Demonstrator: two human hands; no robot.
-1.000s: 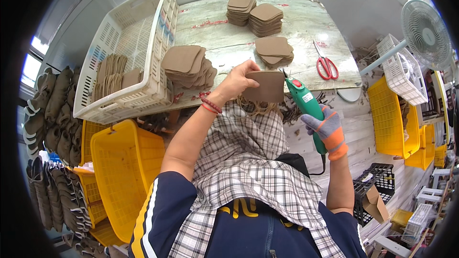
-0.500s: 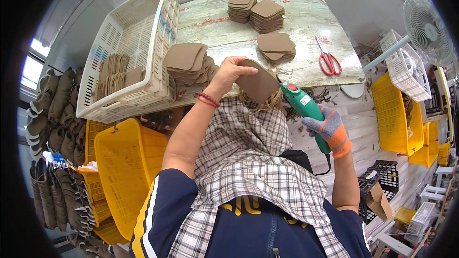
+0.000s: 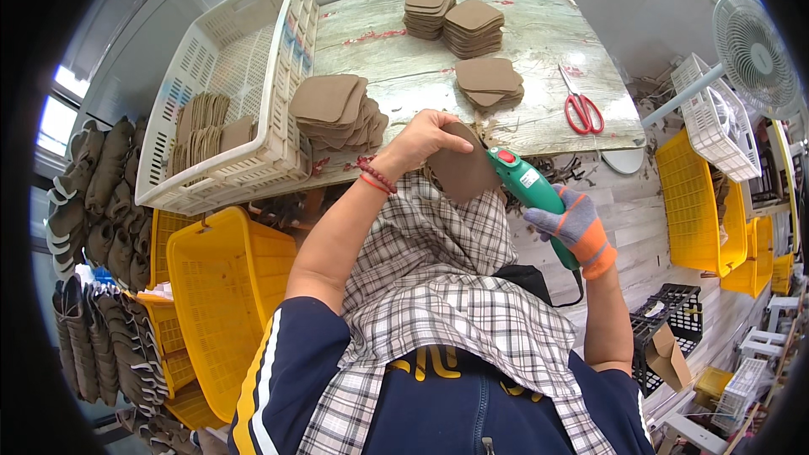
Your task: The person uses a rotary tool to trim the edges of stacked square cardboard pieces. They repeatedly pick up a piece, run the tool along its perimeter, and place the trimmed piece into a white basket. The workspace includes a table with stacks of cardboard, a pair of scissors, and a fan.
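Observation:
Between the thumb and fingers of my left hand [image 3: 428, 140] is a flat brown piece with rounded corners [image 3: 465, 173], held over my lap at the table's near edge. My right hand [image 3: 575, 227], in a grey and orange glove, grips a green handheld power tool [image 3: 533, 187] with a red switch and a black cord. The tool's front end meets the right edge of the brown piece; its tip is too small to make out. On the table stand stacks of similar brown pieces: a leaning one [image 3: 333, 109] left of my hand, one [image 3: 489, 82] beyond it, and two [image 3: 472, 25] at the back.
Red-handled scissors [image 3: 581, 109] lie on the table [image 3: 371, 13], at the right. A white crate [image 3: 282, 109] holding brown pieces stands at the left, with a yellow crate [image 3: 211, 312] below it. At the right are a fan [image 3: 754, 50], yellow crates [image 3: 683, 194] and a black crate [image 3: 666, 320].
My left hand has moved slightly right and down, and the brown piece has turned more upright. The tool has shifted a little left along its edge. The dangling trimmings are less visible.

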